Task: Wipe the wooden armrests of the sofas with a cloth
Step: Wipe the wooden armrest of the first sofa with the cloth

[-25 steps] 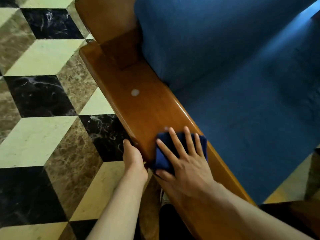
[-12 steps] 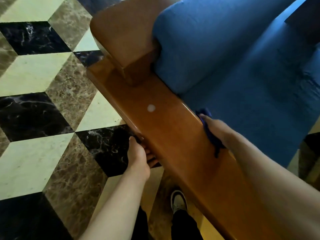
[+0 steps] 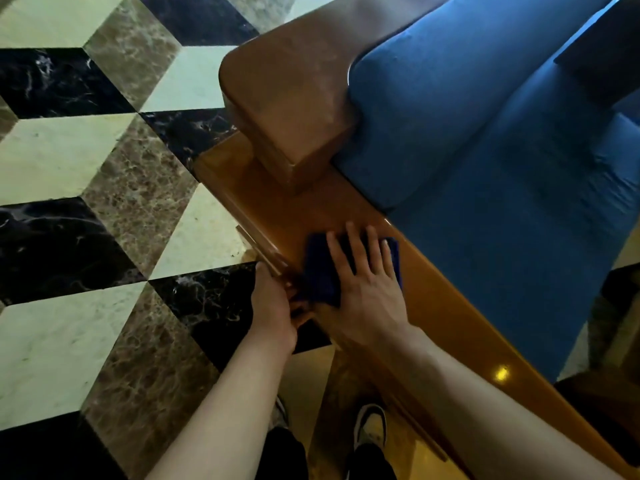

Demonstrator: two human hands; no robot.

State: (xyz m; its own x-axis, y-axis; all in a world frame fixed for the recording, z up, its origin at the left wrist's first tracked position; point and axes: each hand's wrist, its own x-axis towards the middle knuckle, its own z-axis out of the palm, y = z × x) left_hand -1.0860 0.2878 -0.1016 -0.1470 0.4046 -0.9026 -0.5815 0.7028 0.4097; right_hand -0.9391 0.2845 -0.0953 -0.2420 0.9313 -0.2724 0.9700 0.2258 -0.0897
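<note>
- The right hand (image 3: 367, 289) is laid flat, fingers straight and spread, pressing a dark blue cloth (image 3: 320, 271) onto the top of the wooden armrest (image 3: 433, 299).
- The cloth is folded into a pad and is found near the middle of the armrest's length, reaching from the floor-side edge to near the cushion-side edge.
- The left hand (image 3: 273, 303) is placed at the floor-side edge of the armrest, just beside the cloth. Its fingers are curled under the edge, so a bracing grip on the wood is judged; the fingertips themselves are hidden.
- A glossy finish and one light reflection are noted on the armrest stretch nearest the person. Whether it has been wiped cannot be told.
- The far stretch, between the cloth and the raised wooden block (image 3: 294, 109) at the sofa's back corner, is not covered by the cloth; the block's top appears dull and mottled, possibly dusty.
- The blue seat cushion (image 3: 502, 237) is seen along the armrest's inner edge; it forms no part of the work.
- Progress is judged as partial: one armrest is under the cloth mid-length. The far stretch, the block and any other armrests, none of which are in view, are judged outstanding.
- The patterned tile floor (image 3: 104, 202) and the person's shoes (image 3: 372, 426) are seen below the armrest.
</note>
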